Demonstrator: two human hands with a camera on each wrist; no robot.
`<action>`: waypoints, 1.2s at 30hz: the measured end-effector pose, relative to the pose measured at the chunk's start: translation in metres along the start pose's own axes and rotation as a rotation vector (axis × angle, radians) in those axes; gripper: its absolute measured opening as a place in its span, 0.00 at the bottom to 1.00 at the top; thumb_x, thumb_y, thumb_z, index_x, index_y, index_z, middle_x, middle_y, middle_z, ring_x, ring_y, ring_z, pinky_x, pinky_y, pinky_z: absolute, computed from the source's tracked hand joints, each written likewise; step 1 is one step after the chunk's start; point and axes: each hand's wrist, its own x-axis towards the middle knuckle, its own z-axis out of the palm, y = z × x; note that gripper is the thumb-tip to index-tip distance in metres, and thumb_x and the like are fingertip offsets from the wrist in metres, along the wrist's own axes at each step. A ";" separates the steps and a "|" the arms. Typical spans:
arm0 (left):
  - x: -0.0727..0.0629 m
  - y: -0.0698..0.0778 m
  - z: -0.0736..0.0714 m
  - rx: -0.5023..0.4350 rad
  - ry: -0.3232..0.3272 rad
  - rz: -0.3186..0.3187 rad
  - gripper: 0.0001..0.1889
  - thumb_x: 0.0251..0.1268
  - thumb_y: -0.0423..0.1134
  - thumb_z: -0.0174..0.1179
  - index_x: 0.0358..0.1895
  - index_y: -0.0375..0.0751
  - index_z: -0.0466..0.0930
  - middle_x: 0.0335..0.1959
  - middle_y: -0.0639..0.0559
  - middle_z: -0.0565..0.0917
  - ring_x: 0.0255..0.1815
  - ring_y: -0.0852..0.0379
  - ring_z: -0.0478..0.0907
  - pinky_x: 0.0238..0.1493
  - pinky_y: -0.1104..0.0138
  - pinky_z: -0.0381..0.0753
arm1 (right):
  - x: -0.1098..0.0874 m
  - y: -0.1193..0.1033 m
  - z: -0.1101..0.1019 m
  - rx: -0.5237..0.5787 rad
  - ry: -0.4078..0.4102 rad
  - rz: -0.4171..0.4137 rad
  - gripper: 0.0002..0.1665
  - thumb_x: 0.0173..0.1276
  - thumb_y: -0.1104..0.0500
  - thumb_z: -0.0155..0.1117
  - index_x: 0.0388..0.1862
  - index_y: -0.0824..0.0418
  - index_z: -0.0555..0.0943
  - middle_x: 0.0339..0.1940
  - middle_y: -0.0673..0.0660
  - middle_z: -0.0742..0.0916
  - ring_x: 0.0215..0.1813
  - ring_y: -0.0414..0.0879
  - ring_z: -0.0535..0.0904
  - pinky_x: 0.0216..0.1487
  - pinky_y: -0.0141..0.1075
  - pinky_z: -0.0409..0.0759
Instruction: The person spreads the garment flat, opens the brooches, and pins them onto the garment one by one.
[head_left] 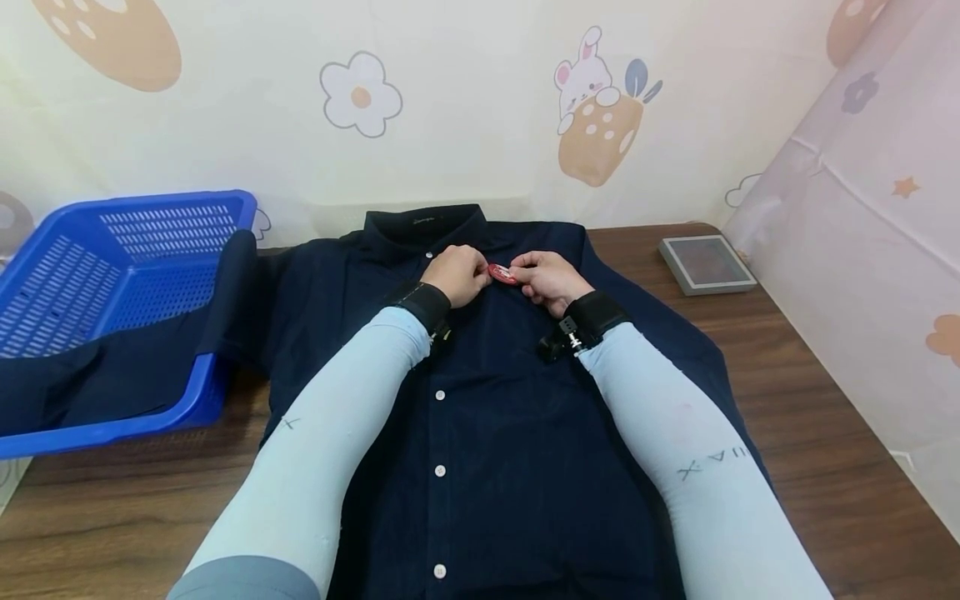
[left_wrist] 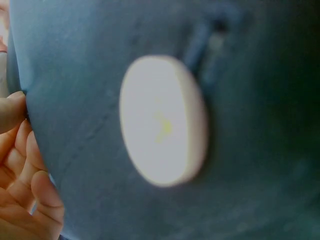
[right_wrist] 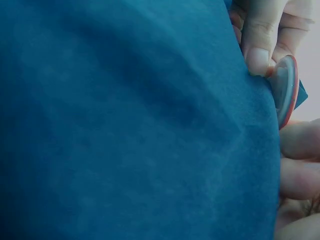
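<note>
A dark navy button-up shirt [head_left: 495, 417] lies front up, collar away from me. At its chest, a round red-rimmed pin badge [head_left: 502, 273] is tilted between my hands. My right hand [head_left: 551, 279] pinches the badge's right side with thumb and finger. Just left of it, my left hand [head_left: 459, 275] pinches the shirt cloth. In the right wrist view the badge [right_wrist: 285, 92] stands edge-on against the cloth, and a thumb [right_wrist: 259, 57] presses the fold beside it. Whether its pin passes through the cloth is hidden. A pale shirt button [left_wrist: 162, 120] fills the left wrist view's middle.
At left stands a blue plastic basket [head_left: 146, 421] with one shirt sleeve [head_left: 112, 371] draped over its rim. A small grey, clear-topped box [head_left: 708, 262] sits at the back right of the wooden table [head_left: 847, 467]. Patterned curtain cloth [head_left: 465, 125] hangs behind and at right.
</note>
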 end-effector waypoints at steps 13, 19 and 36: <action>0.003 -0.004 0.004 -0.020 0.021 0.019 0.10 0.65 0.41 0.62 0.25 0.46 0.82 0.25 0.54 0.80 0.28 0.56 0.75 0.32 0.65 0.70 | 0.002 -0.001 0.001 0.004 -0.038 0.019 0.09 0.74 0.61 0.55 0.50 0.61 0.71 0.23 0.52 0.75 0.16 0.38 0.65 0.15 0.27 0.61; 0.002 -0.007 0.003 -0.061 0.027 0.043 0.11 0.65 0.41 0.63 0.23 0.46 0.82 0.22 0.54 0.79 0.25 0.57 0.74 0.30 0.67 0.69 | 0.003 -0.004 0.002 0.044 -0.060 0.034 0.08 0.75 0.61 0.53 0.49 0.62 0.70 0.29 0.52 0.77 0.17 0.37 0.65 0.16 0.27 0.61; 0.002 -0.011 0.000 -0.125 0.012 0.052 0.06 0.62 0.43 0.66 0.31 0.46 0.87 0.26 0.57 0.84 0.28 0.58 0.75 0.32 0.69 0.69 | 0.007 -0.002 0.001 0.107 -0.144 0.070 0.03 0.76 0.63 0.50 0.44 0.62 0.70 0.30 0.52 0.78 0.17 0.36 0.64 0.16 0.26 0.58</action>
